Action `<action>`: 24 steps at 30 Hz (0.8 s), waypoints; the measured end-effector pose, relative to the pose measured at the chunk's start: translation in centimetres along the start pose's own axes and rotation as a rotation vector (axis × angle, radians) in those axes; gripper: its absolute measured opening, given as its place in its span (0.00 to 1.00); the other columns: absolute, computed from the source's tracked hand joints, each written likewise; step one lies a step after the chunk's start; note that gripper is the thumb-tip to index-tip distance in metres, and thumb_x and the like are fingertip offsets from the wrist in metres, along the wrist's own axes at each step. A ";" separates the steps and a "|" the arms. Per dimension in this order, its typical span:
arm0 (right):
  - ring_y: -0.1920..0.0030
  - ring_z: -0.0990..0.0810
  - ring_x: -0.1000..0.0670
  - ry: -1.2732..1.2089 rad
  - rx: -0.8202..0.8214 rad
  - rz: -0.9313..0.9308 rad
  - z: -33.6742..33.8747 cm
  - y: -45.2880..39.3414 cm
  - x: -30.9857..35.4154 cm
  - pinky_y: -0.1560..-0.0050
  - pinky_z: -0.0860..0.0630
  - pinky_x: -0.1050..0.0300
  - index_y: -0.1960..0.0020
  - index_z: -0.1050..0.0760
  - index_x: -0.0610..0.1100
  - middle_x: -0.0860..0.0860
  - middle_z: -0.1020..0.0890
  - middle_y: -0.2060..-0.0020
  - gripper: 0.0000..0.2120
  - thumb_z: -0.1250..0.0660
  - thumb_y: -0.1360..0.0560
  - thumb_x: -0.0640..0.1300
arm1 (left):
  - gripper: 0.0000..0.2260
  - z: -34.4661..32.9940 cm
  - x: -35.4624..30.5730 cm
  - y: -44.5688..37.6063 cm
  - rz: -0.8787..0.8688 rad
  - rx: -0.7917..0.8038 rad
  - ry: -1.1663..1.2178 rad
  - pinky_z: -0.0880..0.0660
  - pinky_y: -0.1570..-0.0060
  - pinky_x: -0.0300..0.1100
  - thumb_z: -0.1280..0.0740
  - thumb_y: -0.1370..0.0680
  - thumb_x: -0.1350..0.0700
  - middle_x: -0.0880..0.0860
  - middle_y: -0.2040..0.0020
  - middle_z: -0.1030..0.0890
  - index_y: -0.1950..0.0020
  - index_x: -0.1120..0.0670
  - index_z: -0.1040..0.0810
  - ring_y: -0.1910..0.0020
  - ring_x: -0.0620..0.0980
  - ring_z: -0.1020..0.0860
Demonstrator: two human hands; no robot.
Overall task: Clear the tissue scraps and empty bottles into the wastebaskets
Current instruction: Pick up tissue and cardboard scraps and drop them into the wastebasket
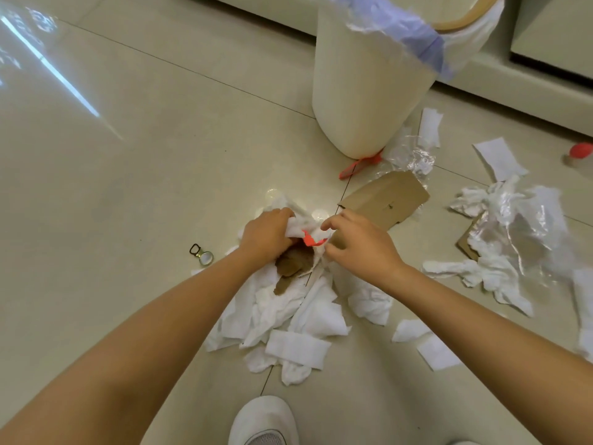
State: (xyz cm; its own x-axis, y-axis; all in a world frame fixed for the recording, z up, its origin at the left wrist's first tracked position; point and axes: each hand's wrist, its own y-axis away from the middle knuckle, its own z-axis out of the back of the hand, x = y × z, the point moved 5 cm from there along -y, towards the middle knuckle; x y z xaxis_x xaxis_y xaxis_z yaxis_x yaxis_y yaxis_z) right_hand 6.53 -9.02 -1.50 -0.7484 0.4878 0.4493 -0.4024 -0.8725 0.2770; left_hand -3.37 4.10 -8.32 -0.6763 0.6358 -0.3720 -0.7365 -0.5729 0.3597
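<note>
At frame centre the left hand [268, 234] grips a wad from the tissue pile [288, 316] while the right hand [359, 244], fingers loosely curled, pinches nothing, so gathering seems underway; next, lifting to the wastebasket [369, 85] at upper right.

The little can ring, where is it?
The can ring lies on the floor tiles, just left of the left hand and the tissue pile.

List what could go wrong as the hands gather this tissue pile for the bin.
1. The left hand grips only the top of the tissue pile; loose scraps may drop on lifting.
2. Brown cardboard and a red scrap are mixed in and may get binned together.
3. The pull tab lies apart and may be missed.
</note>
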 end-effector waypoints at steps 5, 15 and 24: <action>0.49 0.27 0.53 -0.029 -0.061 -0.079 0.6 -1.0 -2.3 0.61 0.36 0.58 0.42 0.25 0.52 0.55 0.25 0.48 0.13 0.37 0.26 0.45 | 0.13 2.9 0.1 -0.4 0.033 -0.114 0.259 0.30 0.64 0.47 0.37 0.23 0.51 0.53 0.63 0.26 0.68 0.52 0.30 0.63 0.55 0.25; 0.42 0.26 0.48 -0.189 -0.344 -0.346 4.7 -7.2 -8.1 0.45 0.26 0.51 0.37 0.29 0.51 0.51 0.27 0.39 0.25 0.31 0.32 0.54 | 0.12 6.8 1.4 -1.1 0.274 -0.250 1.009 0.21 0.48 0.53 0.35 0.21 0.50 0.57 0.52 0.17 0.47 0.59 0.22 0.51 0.55 0.18; 0.32 0.35 0.42 -0.196 -0.264 -0.555 5.4 -11.4 -12.8 0.39 0.30 0.43 0.30 0.41 0.53 0.48 0.35 0.32 0.47 0.30 0.43 0.69 | 0.07 7.3 -0.3 -2.1 0.281 -0.240 1.288 0.24 0.73 0.35 0.33 0.22 0.56 0.55 0.57 0.17 0.48 0.57 0.21 0.67 0.45 0.17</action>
State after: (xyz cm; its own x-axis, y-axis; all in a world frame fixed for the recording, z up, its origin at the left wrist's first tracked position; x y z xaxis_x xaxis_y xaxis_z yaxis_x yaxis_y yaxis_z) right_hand 23.52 -5.12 -5.85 -0.2915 0.8423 0.4534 -0.8368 -0.4542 0.3057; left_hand -1.50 8.92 -2.77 -0.2393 -0.3788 -0.8940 -0.4654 -0.7633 0.4480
